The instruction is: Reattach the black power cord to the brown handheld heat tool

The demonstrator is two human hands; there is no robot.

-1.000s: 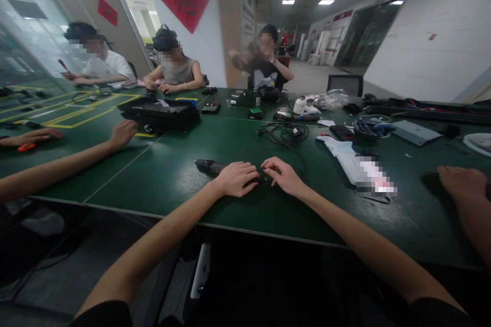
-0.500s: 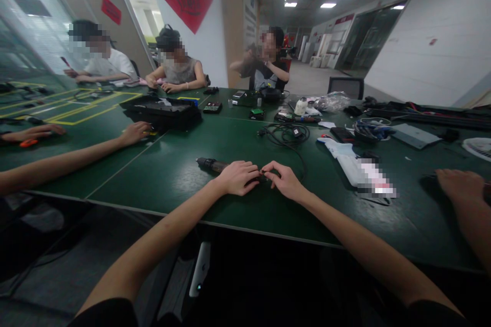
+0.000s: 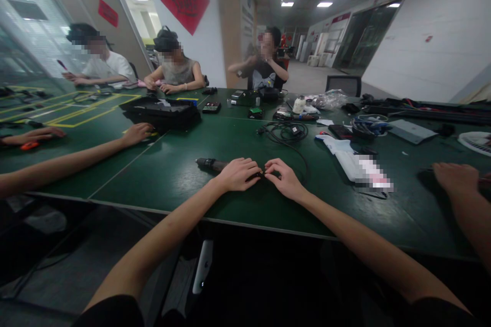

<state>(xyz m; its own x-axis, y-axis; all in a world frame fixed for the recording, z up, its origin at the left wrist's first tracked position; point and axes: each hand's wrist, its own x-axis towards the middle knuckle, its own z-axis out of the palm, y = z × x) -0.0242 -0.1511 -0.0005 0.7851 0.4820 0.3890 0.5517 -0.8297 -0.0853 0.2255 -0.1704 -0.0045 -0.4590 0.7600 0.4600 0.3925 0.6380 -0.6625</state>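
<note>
A dark, cylindrical electric screwdriver (image 3: pixel 210 164) lies on the green table, its narrow tip pointing left. My left hand (image 3: pixel 240 173) is closed round its right end, palm down. Just beyond those fingertips a small dark end piece shows. My right hand (image 3: pixel 283 178) faces it from the right, thumb and fingers bent into a pinch; anything between them is too small and dark to make out. A black cable (image 3: pixel 291 138) lies coiled behind my right hand, and one strand runs down towards that hand, where it is hidden.
Co-workers' hands rest on the table at left (image 3: pixel 138 134) and right (image 3: pixel 456 179). A black tray (image 3: pixel 161 115) stands at back left. White packaging (image 3: pixel 341 156) lies to the right, near a grey flat box (image 3: pixel 412 131). Several people sit across the table (image 3: pixel 153 199).
My right hand's fingertips have shifted slightly and opened a small gap from the left hand's end piece. The left hand stays on the electric screwdriver. The view has moved a little.
</note>
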